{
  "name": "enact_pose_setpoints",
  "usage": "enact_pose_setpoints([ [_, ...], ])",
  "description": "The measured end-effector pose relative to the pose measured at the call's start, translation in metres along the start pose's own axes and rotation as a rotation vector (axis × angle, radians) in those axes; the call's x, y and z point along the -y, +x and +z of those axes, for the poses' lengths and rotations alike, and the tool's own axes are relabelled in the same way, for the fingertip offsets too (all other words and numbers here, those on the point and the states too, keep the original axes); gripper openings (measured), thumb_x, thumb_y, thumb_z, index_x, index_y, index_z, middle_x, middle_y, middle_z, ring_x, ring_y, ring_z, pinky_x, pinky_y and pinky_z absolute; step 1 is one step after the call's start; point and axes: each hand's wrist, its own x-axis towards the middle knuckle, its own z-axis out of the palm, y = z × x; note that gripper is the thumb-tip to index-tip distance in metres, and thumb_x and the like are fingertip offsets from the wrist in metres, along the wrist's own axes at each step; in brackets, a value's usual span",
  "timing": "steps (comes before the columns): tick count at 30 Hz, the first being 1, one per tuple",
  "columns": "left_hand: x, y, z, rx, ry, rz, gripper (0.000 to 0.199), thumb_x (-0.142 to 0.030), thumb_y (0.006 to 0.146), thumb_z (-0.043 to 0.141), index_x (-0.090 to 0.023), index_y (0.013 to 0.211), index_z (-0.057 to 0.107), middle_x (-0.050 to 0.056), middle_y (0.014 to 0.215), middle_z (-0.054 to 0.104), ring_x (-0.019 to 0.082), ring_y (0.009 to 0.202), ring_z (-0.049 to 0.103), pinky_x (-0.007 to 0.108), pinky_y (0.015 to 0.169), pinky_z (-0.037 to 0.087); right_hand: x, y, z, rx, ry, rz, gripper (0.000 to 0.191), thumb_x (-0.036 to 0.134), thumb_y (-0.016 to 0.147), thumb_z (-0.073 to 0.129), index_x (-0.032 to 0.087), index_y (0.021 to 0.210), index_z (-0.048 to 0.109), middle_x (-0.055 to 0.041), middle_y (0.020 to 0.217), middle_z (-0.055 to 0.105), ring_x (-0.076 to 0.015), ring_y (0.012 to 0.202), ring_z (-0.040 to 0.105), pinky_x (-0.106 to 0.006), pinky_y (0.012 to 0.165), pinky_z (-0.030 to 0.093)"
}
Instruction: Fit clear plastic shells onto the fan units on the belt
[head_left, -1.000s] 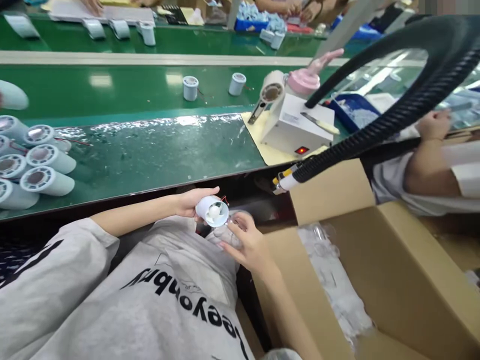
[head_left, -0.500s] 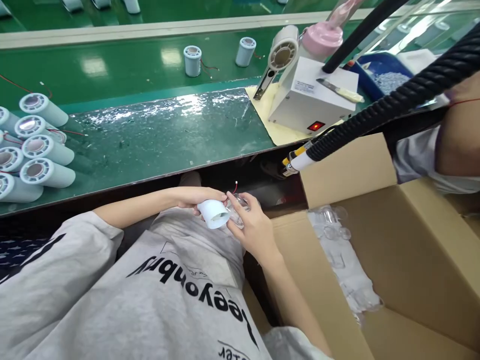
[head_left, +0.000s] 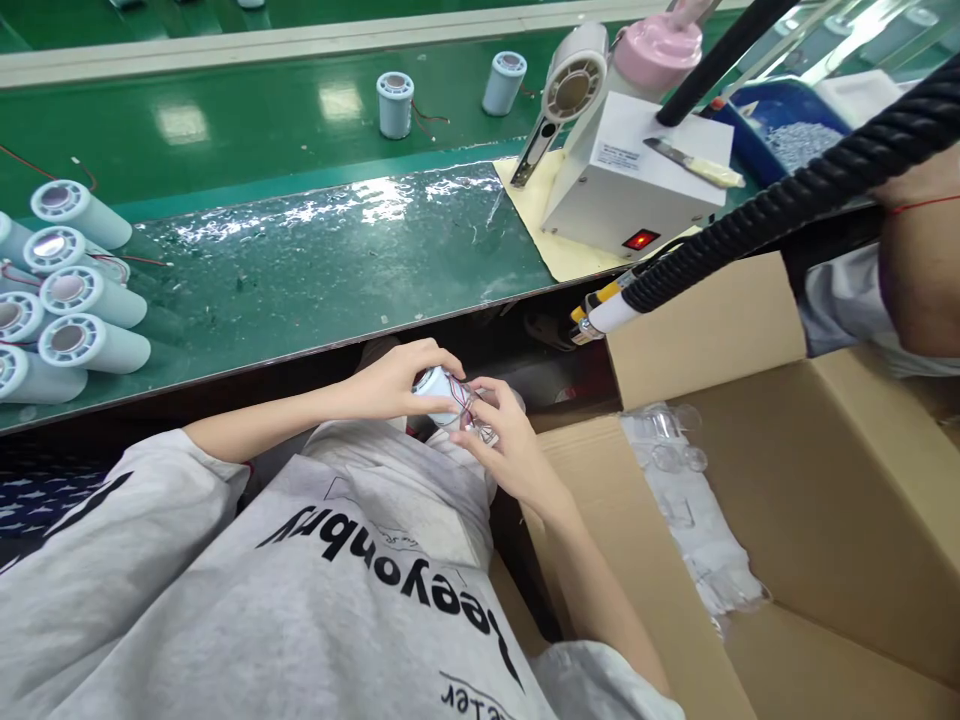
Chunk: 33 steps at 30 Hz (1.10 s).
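Over my lap, my left hand [head_left: 409, 380] grips a light blue plastic cylinder [head_left: 435, 388], thumb along the near side and fingers over the top. Thin red and dark wires [head_left: 459, 392] hang off the cylinder's right end, between the two hands. Curled around a clear plastic piece [head_left: 487, 432] is my right hand [head_left: 514, 445], close against the cylinder. Its fingertips are near the wires, and much of the clear piece is hidden by them.
Several light blue cylinders [head_left: 97, 342] lie stacked on the bench [head_left: 315, 270] at left. A white boxed device [head_left: 637, 185] with a lit red switch stands to the right. Below it hangs a black corrugated hose [head_left: 712, 245]. A cardboard box [head_left: 847, 500] holds clear plastic pieces [head_left: 667, 440]. Another person's arm [head_left: 919, 270] shows at right.
The blue cylinder has been turned in my left hand: its open end faced me before, and now its wires show at the right. My left hand's fingers have shifted over its top.
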Motion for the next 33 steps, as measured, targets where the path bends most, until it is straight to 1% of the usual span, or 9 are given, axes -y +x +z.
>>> enact_pose_setpoints([
  [4,0.017,0.002,0.005,-0.091,-0.118,0.135,0.057,-0.057,0.07,0.087,-0.02,0.112,0.075,0.007,0.1,0.063,0.02,0.095,0.058,0.034,0.089,0.049,0.004,-0.006,0.002,-0.149,0.137,0.07,0.026,0.04,0.1,0.058,0.021,0.087,0.07,-0.0106,0.118,0.061,-0.0247,0.098,0.067,-0.041,0.088,0.056],
  [9,0.025,0.0,0.009,-0.045,-0.149,0.188,0.064,-0.061,0.067,0.087,-0.021,0.115,0.076,0.008,0.102,0.059,0.021,0.097,0.058,0.037,0.091,0.051,0.007,-0.01,0.005,-0.233,0.164,0.056,0.017,0.033,0.095,0.064,0.021,0.083,0.069,-0.0104,0.117,0.061,-0.0253,0.102,0.067,-0.041,0.09,0.055],
  [12,0.026,-0.003,0.011,0.022,-0.13,0.175,0.065,-0.058,0.069,0.087,-0.024,0.123,0.074,0.009,0.107,0.06,0.023,0.102,0.059,0.04,0.094,0.052,0.01,-0.01,0.007,-0.266,0.175,0.015,0.022,0.028,0.096,0.059,0.021,0.079,0.069,-0.0091,0.109,0.064,-0.0217,0.091,0.068,-0.038,0.084,0.056],
  [17,0.029,-0.004,0.014,0.123,-0.165,0.212,0.064,-0.044,0.074,0.087,-0.025,0.133,0.069,0.016,0.138,0.06,0.03,0.128,0.058,0.044,0.109,0.047,0.009,-0.01,0.005,-0.414,0.276,0.069,0.027,0.023,0.088,0.062,0.021,0.061,0.066,-0.0056,0.093,0.071,-0.0223,0.089,0.071,-0.035,0.076,0.057],
  [21,0.024,-0.003,0.016,0.182,-0.277,0.189,0.061,-0.032,0.08,0.082,-0.025,0.138,0.064,0.013,0.135,0.067,0.026,0.125,0.063,0.039,0.106,0.05,0.003,-0.009,0.002,-0.449,0.494,0.172,0.033,0.021,0.086,0.064,0.023,0.053,0.065,-0.0037,0.088,0.075,-0.0234,0.09,0.074,-0.037,0.08,0.059],
  [25,0.014,-0.005,0.019,0.144,-0.535,-0.043,0.067,-0.029,0.074,0.084,-0.02,0.137,0.063,0.014,0.137,0.066,0.024,0.113,0.068,0.035,0.094,0.057,-0.002,-0.014,-0.002,-0.3,0.488,0.103,0.009,0.034,0.085,0.077,0.026,0.082,0.079,-0.0076,0.12,0.076,-0.0311,0.114,0.071,-0.05,0.1,0.057],
  [27,0.01,-0.007,0.019,0.125,-0.668,-0.172,0.07,-0.029,0.073,0.084,-0.018,0.139,0.06,0.015,0.134,0.066,0.021,0.103,0.071,0.034,0.087,0.059,-0.004,-0.019,-0.004,-0.224,0.322,0.024,0.023,0.036,0.082,0.082,0.027,0.103,0.079,-0.0096,0.138,0.068,-0.0339,0.127,0.065,-0.054,0.108,0.053],
  [29,0.009,-0.007,0.019,0.142,-0.716,-0.249,0.073,-0.03,0.073,0.084,-0.019,0.141,0.059,0.013,0.128,0.069,0.018,0.092,0.071,0.033,0.08,0.059,-0.006,-0.024,-0.005,-0.21,0.171,-0.042,0.03,0.034,0.086,0.08,0.027,0.115,0.075,-0.0103,0.143,0.064,-0.0335,0.132,0.062,-0.055,0.11,0.052],
  [33,0.01,-0.007,0.017,0.209,-0.688,-0.225,0.085,-0.032,0.07,0.089,-0.023,0.147,0.055,0.013,0.128,0.07,0.018,0.091,0.071,0.03,0.077,0.058,-0.006,-0.03,-0.006,-0.219,0.099,-0.12,0.032,0.029,0.091,0.075,0.027,0.123,0.068,-0.0112,0.143,0.064,-0.0322,0.131,0.063,-0.053,0.107,0.056],
])
